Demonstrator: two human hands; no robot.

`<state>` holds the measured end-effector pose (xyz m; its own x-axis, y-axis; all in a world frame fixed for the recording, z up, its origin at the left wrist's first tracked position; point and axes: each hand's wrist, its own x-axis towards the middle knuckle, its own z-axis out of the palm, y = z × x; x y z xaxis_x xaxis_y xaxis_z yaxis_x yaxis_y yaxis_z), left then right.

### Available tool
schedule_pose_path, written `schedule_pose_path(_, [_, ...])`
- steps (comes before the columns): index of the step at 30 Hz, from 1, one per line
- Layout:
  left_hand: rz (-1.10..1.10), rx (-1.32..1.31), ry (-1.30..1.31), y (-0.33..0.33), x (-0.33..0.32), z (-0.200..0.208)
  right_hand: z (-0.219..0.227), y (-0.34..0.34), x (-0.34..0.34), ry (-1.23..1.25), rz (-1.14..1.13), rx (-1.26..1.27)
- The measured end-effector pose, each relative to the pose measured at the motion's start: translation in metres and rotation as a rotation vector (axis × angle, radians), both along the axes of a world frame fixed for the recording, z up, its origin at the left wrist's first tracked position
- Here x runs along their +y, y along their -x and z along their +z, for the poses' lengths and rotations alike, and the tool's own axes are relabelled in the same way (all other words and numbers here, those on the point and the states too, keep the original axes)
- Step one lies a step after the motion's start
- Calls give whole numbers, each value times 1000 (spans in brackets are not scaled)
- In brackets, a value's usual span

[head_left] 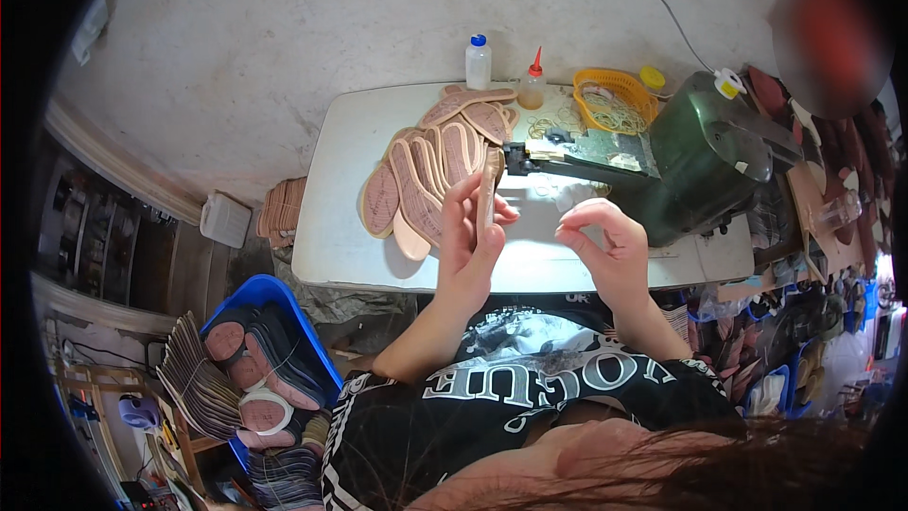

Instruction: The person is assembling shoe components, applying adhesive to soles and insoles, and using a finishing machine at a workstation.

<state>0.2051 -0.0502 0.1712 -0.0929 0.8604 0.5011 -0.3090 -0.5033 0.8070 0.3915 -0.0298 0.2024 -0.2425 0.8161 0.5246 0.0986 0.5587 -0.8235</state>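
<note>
My left hand (463, 237) is closed around an insole (488, 191), held upright and seen nearly edge-on. The insole's upper end is close to the black tip of a dark green machine's arm (518, 159); whether they touch I cannot tell. To the right, my right hand (613, 241) is raised over the table's front, fingers curled and thumb and forefinger pinched together. Anything between those fingertips is too small to make out. Left of my left hand, several overlapping pinkish-brown insoles (416, 191) with pale rims lie fanned on the white table (345, 151).
The machine's rounded body (714, 147) takes up the table's right side. Behind its arm are a yellow basket (652, 106) of thin bands, a red-tipped squeeze bottle (532, 90) and a blue-capped bottle (479, 66). A blue bin (317, 345) of bundled soles stands at lower left.
</note>
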Motion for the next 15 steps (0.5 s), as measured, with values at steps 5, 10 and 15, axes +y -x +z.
schedule_pose_path(5, [170, 415, -44, 23, -7, 31, 0, -14, 2, 202, 54, 112])
schedule_pose_path(10, [376, 856, -339, 31, -8, 43, 28, -16, 2, 381, 178, 162])
schedule_pose_path(15, [428, 1075, -510, 34, -8, 54, 39, -24, 16, 630, 420, 232])
